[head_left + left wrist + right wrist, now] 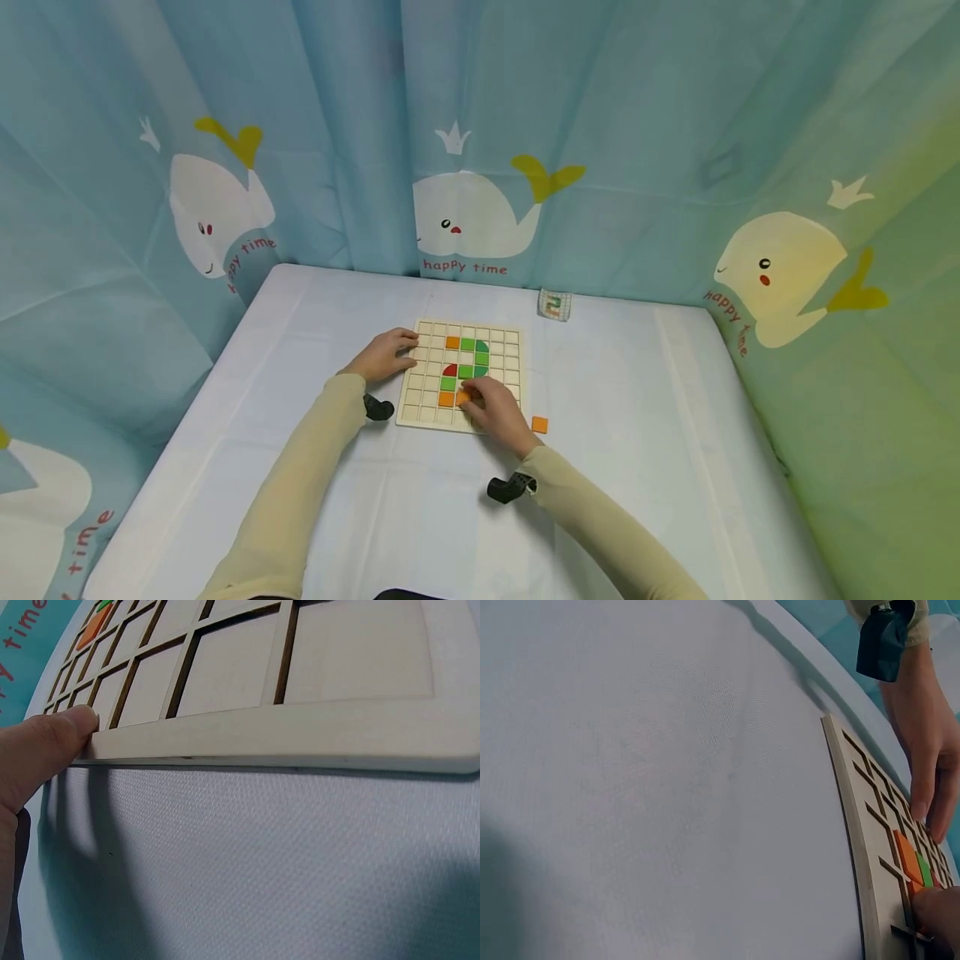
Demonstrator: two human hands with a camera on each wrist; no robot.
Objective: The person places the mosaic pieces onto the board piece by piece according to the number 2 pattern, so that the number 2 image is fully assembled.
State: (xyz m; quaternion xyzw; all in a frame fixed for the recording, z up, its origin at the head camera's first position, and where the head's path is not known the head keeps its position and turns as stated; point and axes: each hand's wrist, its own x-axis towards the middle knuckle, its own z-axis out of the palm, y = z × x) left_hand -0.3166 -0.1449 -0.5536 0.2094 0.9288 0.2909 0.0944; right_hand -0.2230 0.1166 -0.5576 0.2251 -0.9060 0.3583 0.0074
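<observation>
A pale wooden grid board point(410, 412) lies on the table. My left hand point(380, 357) rests at its left edge with fingers extended; in the left wrist view the thumb point(79, 720) touches the rim. My right hand point(501, 414) pinches an orange square tile point(462, 398) at the board's lower part, right beside another orange tile point(446, 399) set in the grid. Above these sit a green tile point(447, 384), a red rounded tile point(450, 370) and several more green tiles. One more orange tile point(452, 342) is in an upper row. My right fingers partly cover the pinched tile.
A loose orange tile point(539, 425) lies on the table just right of the board. Behind the board, near the table's far edge, is a small printed pattern card point(555, 305). A blue curtain point(360, 167) with whales surrounds the white table point(637, 400).
</observation>
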